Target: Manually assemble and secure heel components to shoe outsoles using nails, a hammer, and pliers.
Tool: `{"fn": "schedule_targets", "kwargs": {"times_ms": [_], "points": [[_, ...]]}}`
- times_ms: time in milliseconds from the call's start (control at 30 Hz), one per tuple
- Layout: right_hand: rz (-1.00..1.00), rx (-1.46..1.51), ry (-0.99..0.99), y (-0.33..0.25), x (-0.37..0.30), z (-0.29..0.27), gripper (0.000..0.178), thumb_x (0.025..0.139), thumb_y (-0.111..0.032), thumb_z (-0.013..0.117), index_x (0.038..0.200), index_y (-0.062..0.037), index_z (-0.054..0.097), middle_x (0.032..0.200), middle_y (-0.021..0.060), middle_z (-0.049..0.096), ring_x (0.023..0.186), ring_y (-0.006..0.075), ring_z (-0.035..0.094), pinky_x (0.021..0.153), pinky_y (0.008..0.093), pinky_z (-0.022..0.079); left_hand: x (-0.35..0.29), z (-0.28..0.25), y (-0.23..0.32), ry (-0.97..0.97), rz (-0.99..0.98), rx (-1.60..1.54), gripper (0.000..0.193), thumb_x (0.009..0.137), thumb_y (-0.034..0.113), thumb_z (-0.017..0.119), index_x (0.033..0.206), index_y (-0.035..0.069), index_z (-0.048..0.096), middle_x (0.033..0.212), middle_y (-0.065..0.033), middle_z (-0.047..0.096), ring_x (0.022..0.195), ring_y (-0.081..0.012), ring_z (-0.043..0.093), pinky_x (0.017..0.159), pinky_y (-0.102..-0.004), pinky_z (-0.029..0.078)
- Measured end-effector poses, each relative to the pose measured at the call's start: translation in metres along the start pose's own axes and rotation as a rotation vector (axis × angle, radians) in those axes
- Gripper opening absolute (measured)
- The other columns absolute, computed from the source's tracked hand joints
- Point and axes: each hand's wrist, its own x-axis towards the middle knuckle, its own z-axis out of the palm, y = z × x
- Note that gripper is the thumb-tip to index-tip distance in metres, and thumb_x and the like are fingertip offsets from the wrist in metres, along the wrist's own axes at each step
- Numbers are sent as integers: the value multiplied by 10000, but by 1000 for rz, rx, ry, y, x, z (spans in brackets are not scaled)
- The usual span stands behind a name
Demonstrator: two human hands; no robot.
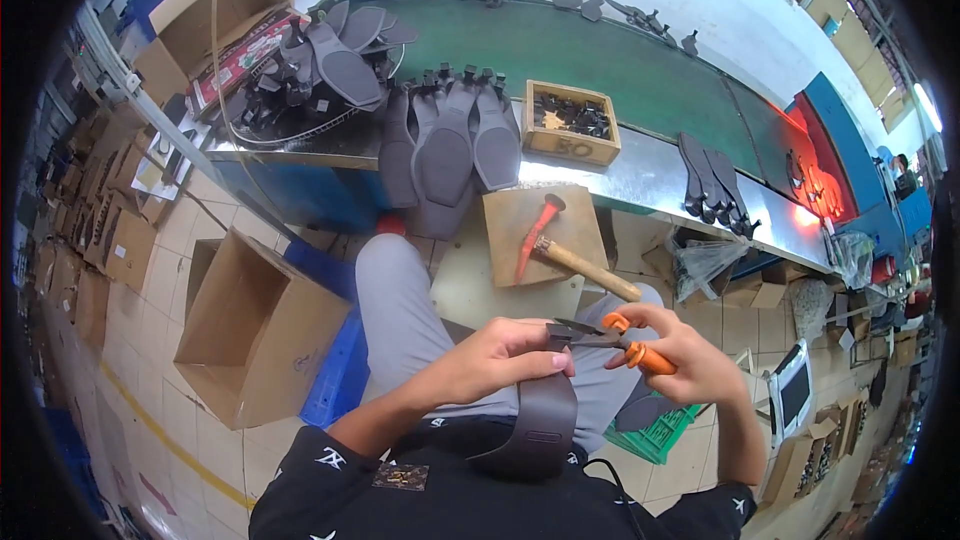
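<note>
We take the tan square block [495, 240] as our mark; on the near side of it, toward the body, we see the dark brown shoe sole [545, 420], which the left hand [510, 355] grips with thumb and fingers close to its upper end; the long axis of this sole runs roughly from the block toward the torso, its end with the small black heel [560, 336] facing the block, and its lower part bending toward the person's left; the left hand is the nearer one, because it touches the sole; the right hand [690, 352], also on the near side of the block but farther to its right, is closed around orange-handled pliers [650, 358], whose tip points leftward, across the sole's axis, and arrives at the heel; if the tip pinches the heel or only lies by it, we cannot tell; upon the block rests a red-headed hammer [590, 268], its wooden handle reaching over the block's near right edge; beyond the block stands a wooden box [570, 148] with small black pieces.
</note>
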Motion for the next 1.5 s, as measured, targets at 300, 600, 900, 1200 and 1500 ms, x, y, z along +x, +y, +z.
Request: {"fn": "schedule_targets", "kwargs": {"times_ms": [300,600,900,1200,1500], "points": [[3,-67,-35,-43,-21,0,339,703,6,596,1033,-15,668,1293,203,511,1197,365,521,1021,420,440,-25,23,5,-24,91,45,303,988,268,582,1011,-16,684,917,-72,619,889,-137,567,791,-284,434],[22,-97,-73,-56,-19,-4,292,708,-2,596,988,-20,674,1262,193,533,1115,356,571,969,402,480,-31,22,5,-35,44,94,264,973,247,589,1007,11,701,930,-56,636,913,-142,571,823,-283,430],[56,-144,-114,-48,-16,-15,278,696,-17,621,967,-11,681,1269,209,551,1117,362,590,956,407,490,-24,21,8,-45,34,84,251,980,222,579,997,-2,690,922,-80,634,908,-160,586,822,-295,442],[129,-26,-98,-33,-19,-12,230,660,-10,604,862,42,702,1154,213,607,999,377,613,897,401,520,-13,17,19,-32,-136,167,237,964,194,600,976,-32,670,910,-89,628,873,-174,582,776,-302,442],[187,-21,-79,-26,-15,-15,243,640,-13,595,843,49,714,1141,223,604,974,372,608,861,408,523,2,11,15,6,-89,270,197,958,149,601,969,-38,666,911,-95,630,845,-177,585,749,-298,443]]}}
